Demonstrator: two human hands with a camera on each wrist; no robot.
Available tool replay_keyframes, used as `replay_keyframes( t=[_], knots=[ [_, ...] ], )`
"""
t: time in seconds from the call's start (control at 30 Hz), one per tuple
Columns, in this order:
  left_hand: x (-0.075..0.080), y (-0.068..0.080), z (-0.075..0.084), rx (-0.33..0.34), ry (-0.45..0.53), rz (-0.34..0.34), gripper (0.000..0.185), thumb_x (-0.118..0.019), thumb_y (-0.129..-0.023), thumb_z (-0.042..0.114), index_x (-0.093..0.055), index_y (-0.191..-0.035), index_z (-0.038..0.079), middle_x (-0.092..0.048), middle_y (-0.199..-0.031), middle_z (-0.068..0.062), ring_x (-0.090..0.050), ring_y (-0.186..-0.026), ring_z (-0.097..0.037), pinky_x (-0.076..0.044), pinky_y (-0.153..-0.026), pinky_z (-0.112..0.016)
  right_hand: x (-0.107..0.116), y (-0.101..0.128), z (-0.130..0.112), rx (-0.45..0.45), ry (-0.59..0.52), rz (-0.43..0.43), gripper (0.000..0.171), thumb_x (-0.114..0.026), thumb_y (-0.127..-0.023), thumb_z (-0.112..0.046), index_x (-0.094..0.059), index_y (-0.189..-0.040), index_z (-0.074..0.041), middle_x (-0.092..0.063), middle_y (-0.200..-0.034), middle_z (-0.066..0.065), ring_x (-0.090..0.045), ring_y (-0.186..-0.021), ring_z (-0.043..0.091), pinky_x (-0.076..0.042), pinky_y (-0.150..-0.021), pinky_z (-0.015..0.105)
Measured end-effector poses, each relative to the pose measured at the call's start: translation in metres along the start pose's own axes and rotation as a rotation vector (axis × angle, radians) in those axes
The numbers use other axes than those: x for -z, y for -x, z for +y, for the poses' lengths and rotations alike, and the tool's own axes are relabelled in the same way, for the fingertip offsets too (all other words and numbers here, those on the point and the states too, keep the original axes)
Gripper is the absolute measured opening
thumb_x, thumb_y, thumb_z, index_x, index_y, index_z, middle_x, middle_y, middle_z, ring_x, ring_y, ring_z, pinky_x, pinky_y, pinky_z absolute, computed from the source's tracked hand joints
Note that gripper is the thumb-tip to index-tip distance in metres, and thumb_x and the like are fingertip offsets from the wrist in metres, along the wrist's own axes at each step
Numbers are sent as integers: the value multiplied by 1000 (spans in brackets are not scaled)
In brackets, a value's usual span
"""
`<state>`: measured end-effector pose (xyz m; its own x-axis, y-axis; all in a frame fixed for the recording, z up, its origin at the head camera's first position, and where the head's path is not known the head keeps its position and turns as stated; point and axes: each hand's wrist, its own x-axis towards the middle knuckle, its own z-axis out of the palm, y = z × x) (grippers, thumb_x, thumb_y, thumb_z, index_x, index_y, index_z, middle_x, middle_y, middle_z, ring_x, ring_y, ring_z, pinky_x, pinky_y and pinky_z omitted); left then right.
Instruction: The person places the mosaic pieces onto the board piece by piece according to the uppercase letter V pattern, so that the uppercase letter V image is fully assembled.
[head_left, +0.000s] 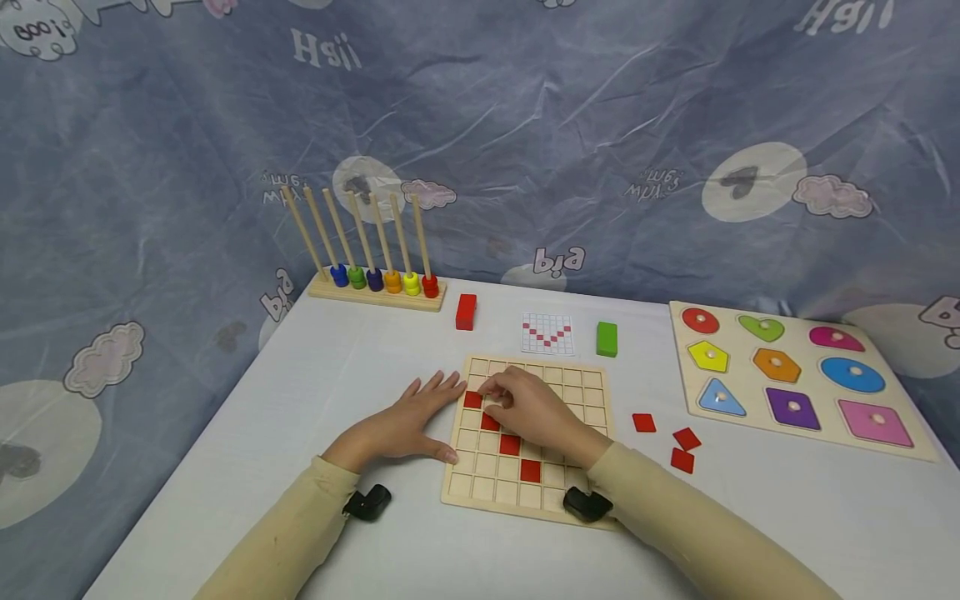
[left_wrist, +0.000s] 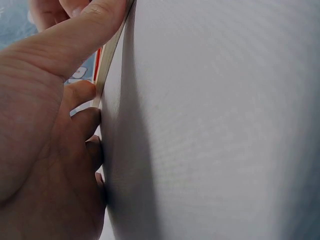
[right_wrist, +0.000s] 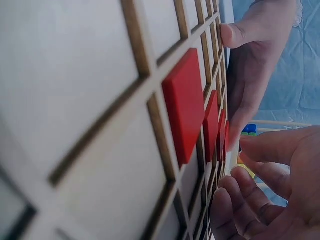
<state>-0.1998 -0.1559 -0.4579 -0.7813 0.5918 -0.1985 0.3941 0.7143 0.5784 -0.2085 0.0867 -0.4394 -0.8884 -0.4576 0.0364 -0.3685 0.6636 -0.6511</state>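
A wooden grid board [head_left: 495, 490] lies on the table, with several red square tiles [head_left: 531, 471] in a diagonal line of its cells. My left hand [head_left: 401, 425] lies spread at the board's left side, thumb and fingertips right at its edge. In the left wrist view the thumb [left_wrist: 95, 25] overlaps the board's rim. Over the board's upper left part is my right hand [head_left: 536, 408], its fingers loosely bent beside the red tile [head_left: 472, 400] nearest the left edge. The right wrist view shows nothing between the thumb and fingers [right_wrist: 240, 192] of that hand.
Three loose red tiles [head_left: 682, 460] lie right of the board. Behind it are a pattern card [head_left: 547, 334], a red block [head_left: 466, 312] and a green block [head_left: 607, 339]. A bead rack [head_left: 375, 296] stands back left; a shape puzzle [head_left: 813, 425] lies at right.
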Motion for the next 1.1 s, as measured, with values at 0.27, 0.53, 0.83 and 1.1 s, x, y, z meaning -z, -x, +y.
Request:
replay_keyframes(
  t=[0.27,0.53,0.83,1.1],
  knots=[
    [0,1,1,-5,4,-3,110,-85,-78,50,-25,-163,14,-13,-170,-6,1,-157,-28,5,-125,-51,9,12,5,24,-16,1,20,-74,-93,-15,-73,-113,-13,-65,-96,-6,-58,-84,10,-52,-77,29],
    [1,1,2,-15,1,5,110,-85,-78,49,-25,-163,14,-14,-170,-7,0,-157,-29,4,-125,-52,18,28,13,7,8,12,21,-73,-91,-14,-74,-113,-15,-62,-91,-11,-58,-82,10,-51,-74,28],
    [1,1,2,-15,4,8,111,-86,-77,48,-25,-163,14,-13,-170,-8,0,-157,-30,4,-125,-52,26,50,23,10,32,32,18,-75,-91,-13,-75,-108,-15,-60,-87,-12,-58,-80,12,-51,-71,26],
    [0,0,0,-24,4,13,111,-86,-77,48,-25,-163,15,-13,-170,-7,1,-157,-29,4,-125,-51,36,72,32,-17,31,45,19,-75,-91,-11,-74,-110,-15,-60,-89,-12,-57,-83,12,-51,-72,24]
  ],
)
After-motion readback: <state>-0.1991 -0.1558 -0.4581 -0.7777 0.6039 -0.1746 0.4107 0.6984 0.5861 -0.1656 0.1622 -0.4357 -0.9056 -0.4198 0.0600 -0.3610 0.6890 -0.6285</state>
